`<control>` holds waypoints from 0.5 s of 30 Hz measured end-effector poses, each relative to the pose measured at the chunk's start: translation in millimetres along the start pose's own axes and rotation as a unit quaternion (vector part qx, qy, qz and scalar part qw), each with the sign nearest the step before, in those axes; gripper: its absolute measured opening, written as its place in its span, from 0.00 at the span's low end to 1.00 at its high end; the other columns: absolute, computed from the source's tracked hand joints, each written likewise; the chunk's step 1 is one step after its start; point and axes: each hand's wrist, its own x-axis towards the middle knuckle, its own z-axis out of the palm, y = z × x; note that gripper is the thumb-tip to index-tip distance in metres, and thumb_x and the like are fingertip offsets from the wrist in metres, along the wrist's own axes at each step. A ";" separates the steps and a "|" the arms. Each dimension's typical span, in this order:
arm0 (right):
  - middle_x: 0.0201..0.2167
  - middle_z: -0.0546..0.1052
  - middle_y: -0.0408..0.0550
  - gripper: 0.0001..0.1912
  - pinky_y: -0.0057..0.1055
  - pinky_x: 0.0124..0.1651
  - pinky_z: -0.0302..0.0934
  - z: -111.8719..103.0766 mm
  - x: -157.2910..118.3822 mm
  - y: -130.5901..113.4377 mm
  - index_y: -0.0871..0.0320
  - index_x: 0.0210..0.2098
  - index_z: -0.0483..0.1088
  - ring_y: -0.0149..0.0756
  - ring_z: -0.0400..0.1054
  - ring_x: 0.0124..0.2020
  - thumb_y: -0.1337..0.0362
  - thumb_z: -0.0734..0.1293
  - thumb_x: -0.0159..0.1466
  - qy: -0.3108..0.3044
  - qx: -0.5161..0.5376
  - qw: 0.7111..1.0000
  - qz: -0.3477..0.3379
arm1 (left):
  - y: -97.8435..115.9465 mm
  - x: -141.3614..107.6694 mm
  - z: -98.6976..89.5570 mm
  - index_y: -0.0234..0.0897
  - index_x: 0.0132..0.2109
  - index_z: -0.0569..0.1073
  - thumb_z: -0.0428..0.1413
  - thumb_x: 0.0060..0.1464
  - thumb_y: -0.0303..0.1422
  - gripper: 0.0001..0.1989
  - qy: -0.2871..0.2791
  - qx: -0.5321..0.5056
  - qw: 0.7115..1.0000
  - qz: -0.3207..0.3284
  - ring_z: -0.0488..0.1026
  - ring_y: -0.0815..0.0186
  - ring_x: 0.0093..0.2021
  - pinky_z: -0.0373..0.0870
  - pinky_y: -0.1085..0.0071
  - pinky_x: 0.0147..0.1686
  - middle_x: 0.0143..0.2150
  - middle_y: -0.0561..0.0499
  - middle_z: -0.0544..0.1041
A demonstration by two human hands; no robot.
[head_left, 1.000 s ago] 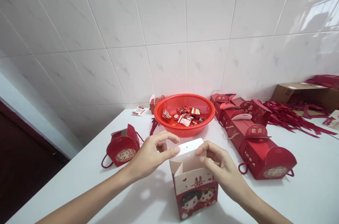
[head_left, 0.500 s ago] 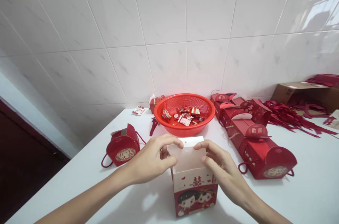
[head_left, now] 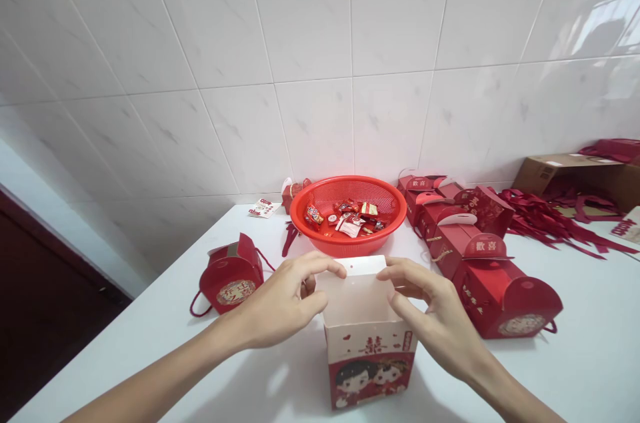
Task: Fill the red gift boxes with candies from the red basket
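the box [head_left: 371, 369] stands upright on the white table [head_left: 150, 349], close to the person and between the two hands, its top open and its pale inside showing. its front bears two cartoon faces on red, below a cream band with red hearts and a red character. at the back rises a white flap [head_left: 363, 265] with a small hole in it.

the left hand [head_left: 287, 303] is at the box's left side, thumb and forefinger apart — the forefinger's tip at the left of the flap, the thumb lower, by the side edge. the right hand [head_left: 435, 316] is at the other side, its forefinger at the flap's right end and its thumb below, also spread apart. how firmly either touches the card cannot be told.

just behind the box sits a red basket [head_left: 350, 248] with wrapped sweets [head_left: 350, 225] in it. a red box with a cord [head_left: 233, 279] stands to the left; a row of red boxes [head_left: 500, 283] runs back on the right — beyond it lie dark red ribbons [head_left: 543, 223] and an open carton [head_left: 540, 176]. a printed card [head_left: 265, 208] lies near the tiled wall [head_left: 313, 29].
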 end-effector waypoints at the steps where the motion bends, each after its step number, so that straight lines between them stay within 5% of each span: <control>1: 0.47 0.79 0.51 0.12 0.33 0.44 0.72 -1.9 1.2 -0.6 0.56 0.36 0.77 0.41 0.76 0.44 0.66 0.63 0.57 0.003 0.005 1.000 0.006 | 0.8 -0.2 -0.2 0.46 0.49 0.78 0.49 0.49 0.28 0.22 -0.003 0.002 1.000 0.000 0.66 0.67 0.31 0.66 0.72 0.33 0.43 0.52 0.76; 7: 0.41 0.82 0.51 0.17 0.35 0.41 0.73 -15.1 7.0 -3.3 0.56 0.41 0.80 0.42 0.77 0.40 0.64 0.62 0.59 -0.047 0.016 0.998 0.048 | 0.1 0.9 -1.4 0.45 0.49 0.78 0.49 0.49 0.27 0.22 0.000 0.007 1.000 0.012 0.67 0.66 0.32 0.67 0.71 0.34 0.42 0.52 0.76; 12: 0.54 0.78 0.55 0.27 0.36 0.39 0.74 -11.8 0.9 -5.6 0.59 0.56 0.74 0.44 0.77 0.44 0.61 0.59 0.61 -0.074 -0.020 0.994 0.073 | -3.3 2.3 -2.9 0.45 0.49 0.78 0.50 0.48 0.27 0.22 -0.012 0.004 1.000 0.008 0.68 0.65 0.34 0.67 0.70 0.36 0.43 0.52 0.76; 15: 0.53 0.79 0.56 0.28 0.39 0.46 0.73 -6.5 -3.6 -7.4 0.62 0.58 0.73 0.45 0.77 0.45 0.62 0.57 0.62 -0.084 -0.050 0.994 0.051 | -0.7 5.3 -6.8 0.46 0.49 0.77 0.54 0.48 0.29 0.20 -0.039 0.009 0.999 0.009 0.69 0.65 0.36 0.68 0.68 0.40 0.47 0.52 0.76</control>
